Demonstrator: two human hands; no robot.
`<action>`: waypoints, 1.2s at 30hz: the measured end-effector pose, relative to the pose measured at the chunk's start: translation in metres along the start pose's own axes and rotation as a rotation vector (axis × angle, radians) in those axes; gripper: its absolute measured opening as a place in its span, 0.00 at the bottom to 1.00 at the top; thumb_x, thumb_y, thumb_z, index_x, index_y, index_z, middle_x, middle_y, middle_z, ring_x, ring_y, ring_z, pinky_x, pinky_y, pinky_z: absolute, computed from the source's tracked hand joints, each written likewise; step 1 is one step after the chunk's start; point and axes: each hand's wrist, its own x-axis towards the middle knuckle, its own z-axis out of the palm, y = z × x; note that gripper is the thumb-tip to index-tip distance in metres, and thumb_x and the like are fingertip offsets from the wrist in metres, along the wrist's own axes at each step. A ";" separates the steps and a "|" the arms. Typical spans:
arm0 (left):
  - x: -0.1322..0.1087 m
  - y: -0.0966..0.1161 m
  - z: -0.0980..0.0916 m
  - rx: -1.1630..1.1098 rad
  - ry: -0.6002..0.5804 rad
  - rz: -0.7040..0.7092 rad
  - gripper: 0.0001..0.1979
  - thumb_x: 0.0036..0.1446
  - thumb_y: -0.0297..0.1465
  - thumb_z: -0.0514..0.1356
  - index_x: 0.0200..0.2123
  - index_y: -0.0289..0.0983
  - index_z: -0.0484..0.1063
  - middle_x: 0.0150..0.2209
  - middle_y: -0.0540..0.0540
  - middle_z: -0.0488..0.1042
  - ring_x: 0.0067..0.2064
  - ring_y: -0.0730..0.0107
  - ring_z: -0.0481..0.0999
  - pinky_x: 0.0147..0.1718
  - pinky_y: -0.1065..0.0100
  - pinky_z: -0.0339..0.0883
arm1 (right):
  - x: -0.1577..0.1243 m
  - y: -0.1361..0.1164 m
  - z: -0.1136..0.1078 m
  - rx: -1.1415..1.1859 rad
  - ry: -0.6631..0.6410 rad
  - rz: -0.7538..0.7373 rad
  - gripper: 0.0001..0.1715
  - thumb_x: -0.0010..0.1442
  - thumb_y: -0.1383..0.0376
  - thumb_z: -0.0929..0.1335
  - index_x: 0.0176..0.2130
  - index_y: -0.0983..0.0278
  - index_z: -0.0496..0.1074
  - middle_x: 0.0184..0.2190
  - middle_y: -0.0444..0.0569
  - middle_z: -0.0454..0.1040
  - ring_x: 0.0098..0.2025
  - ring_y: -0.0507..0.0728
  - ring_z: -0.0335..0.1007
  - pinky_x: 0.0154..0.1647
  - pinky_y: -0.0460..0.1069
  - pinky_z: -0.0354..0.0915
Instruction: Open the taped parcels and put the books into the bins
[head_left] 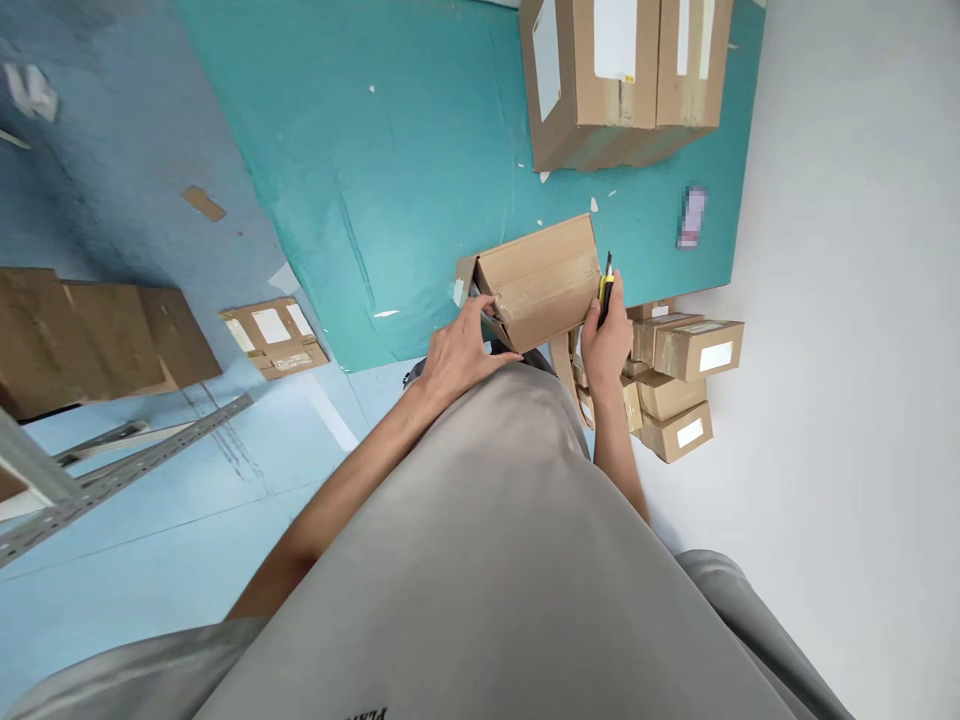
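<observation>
I hold a small brown cardboard box (541, 280) in front of my chest, its taped side facing me. My left hand (463, 352) grips the box's left end, fingers curled round an open flap. My right hand (609, 338) presses against the box's right end and is closed round a yellow and black utility knife (605, 291), whose tip points upward along the box edge. My grey shirt hides the lower part of the box and both wrists partly.
A teal mat (420, 170) covers the floor ahead, with large cardboard boxes (622, 75) at its far end. A stack of small labelled boxes (682, 375) sits right of my right hand. A flattened package (275, 336), brown cardboard sheets (90, 335) and a metal rail (112, 470) lie left.
</observation>
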 end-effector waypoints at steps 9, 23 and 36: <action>0.000 -0.009 -0.002 -0.073 0.044 0.048 0.58 0.51 0.45 0.82 0.78 0.50 0.55 0.76 0.36 0.69 0.61 0.41 0.84 0.56 0.47 0.81 | -0.019 -0.021 -0.028 -0.075 0.018 -0.056 0.39 0.83 0.51 0.52 0.82 0.60 0.60 0.70 0.66 0.75 0.68 0.70 0.78 0.61 0.62 0.77; 0.026 -0.035 0.006 -0.168 0.017 0.123 0.56 0.45 0.39 0.84 0.74 0.47 0.63 0.63 0.40 0.79 0.55 0.47 0.85 0.54 0.54 0.80 | -0.058 -0.116 -0.069 -0.316 -0.557 -0.256 0.34 0.83 0.59 0.60 0.82 0.56 0.62 0.45 0.59 0.88 0.47 0.72 0.86 0.52 0.61 0.75; 0.029 -0.039 0.000 -0.053 0.006 0.234 0.43 0.58 0.37 0.76 0.73 0.44 0.65 0.59 0.40 0.80 0.55 0.50 0.83 0.51 0.57 0.78 | -0.054 -0.184 -0.066 -0.665 -0.682 -0.164 0.38 0.80 0.75 0.57 0.84 0.70 0.55 0.53 0.68 0.85 0.55 0.66 0.86 0.54 0.55 0.77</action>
